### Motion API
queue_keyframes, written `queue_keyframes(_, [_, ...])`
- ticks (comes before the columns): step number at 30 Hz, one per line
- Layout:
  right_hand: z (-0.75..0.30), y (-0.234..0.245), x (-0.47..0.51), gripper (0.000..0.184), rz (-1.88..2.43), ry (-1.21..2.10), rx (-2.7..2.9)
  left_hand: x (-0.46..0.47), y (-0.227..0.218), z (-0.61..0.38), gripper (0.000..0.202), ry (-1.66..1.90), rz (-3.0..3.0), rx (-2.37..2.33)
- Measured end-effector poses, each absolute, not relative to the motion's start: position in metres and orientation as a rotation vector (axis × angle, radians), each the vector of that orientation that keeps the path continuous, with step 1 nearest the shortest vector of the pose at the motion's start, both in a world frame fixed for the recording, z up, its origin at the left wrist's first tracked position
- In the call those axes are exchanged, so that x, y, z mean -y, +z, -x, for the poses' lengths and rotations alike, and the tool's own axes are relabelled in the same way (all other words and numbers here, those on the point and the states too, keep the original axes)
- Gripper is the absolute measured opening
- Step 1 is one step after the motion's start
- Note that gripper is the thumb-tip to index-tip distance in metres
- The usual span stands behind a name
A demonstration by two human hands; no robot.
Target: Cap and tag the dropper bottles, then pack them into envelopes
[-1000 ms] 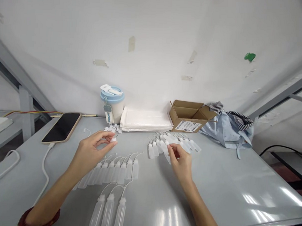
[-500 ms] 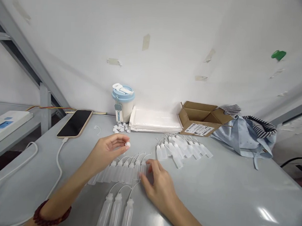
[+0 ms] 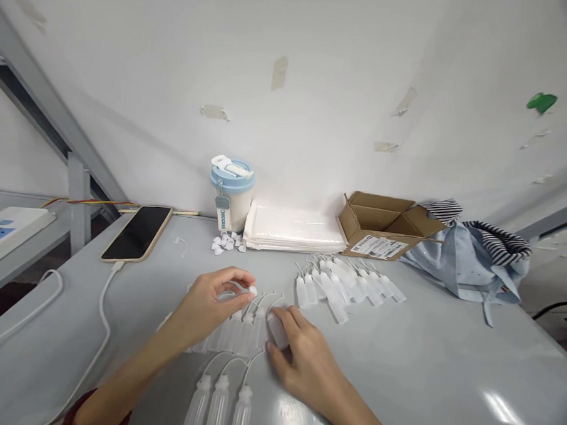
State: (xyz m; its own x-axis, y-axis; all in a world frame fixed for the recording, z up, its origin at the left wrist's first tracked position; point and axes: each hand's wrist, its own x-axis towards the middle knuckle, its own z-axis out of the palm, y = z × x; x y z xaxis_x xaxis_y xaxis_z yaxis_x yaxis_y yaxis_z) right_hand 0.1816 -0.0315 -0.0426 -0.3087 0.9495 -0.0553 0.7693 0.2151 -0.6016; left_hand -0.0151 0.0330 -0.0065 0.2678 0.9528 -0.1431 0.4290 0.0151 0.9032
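My left hand (image 3: 223, 297) pinches a small white cap (image 3: 252, 291) between thumb and fingertips, just above a row of small translucent squeeze bottles (image 3: 238, 336). My right hand (image 3: 303, 348) has its thumb and fingers around the bottle (image 3: 277, 331) at the row's right end, which now leans and stands slightly apart from its neighbours. Thin tethers curve up from the bottle necks. My left hand hides part of the row. Closer to me lie three more bottles (image 3: 219, 402) with their tethers curving upward.
Behind the hands are a pile of loose white caps (image 3: 226, 241), a lidded cup (image 3: 237, 204), stacked white packs (image 3: 294, 228) and a cardboard box (image 3: 381, 226). A heap of bottles (image 3: 344, 281) lies right of centre. A charging phone (image 3: 138, 233) and a blue bag (image 3: 464, 264) flank them.
My left hand has moved right and slightly down with the cap, towards the right-end bottle. My right hand has closed around that bottle and tilted it.
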Motion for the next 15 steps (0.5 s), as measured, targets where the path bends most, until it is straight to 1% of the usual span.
queue_keyframes(2, [-0.184, -0.045, 0.03, 0.034, 1.595, 0.775, 2.152, -0.032, -0.006, 0.013, 0.024, 0.676, -1.594, -1.311])
queue_keyframes(4, [-0.186, -0.046, 0.03, 0.03, 1.597, 0.731, 2.162, -0.031, -0.005, 0.012, 0.024, 0.695, -1.583, -1.288])
queue_keyframes(9, [-0.181, -0.047, 0.032, 0.039, 1.598, 0.497, 2.304, -0.03, -0.006, 0.011, 0.022, 0.736, -1.555, -1.249])
queue_keyframes(13, [-0.18, -0.055, 0.031, 0.033, 1.592, 0.342, 2.386, -0.03, -0.008, 0.011, 0.022, 0.739, -1.538, -1.228])
queue_keyframes(15, [-0.183, -0.058, 0.03, 0.033, 1.58, 0.327, 2.331, -0.03, -0.009, 0.01, 0.022, 0.737, -1.505, -1.221])
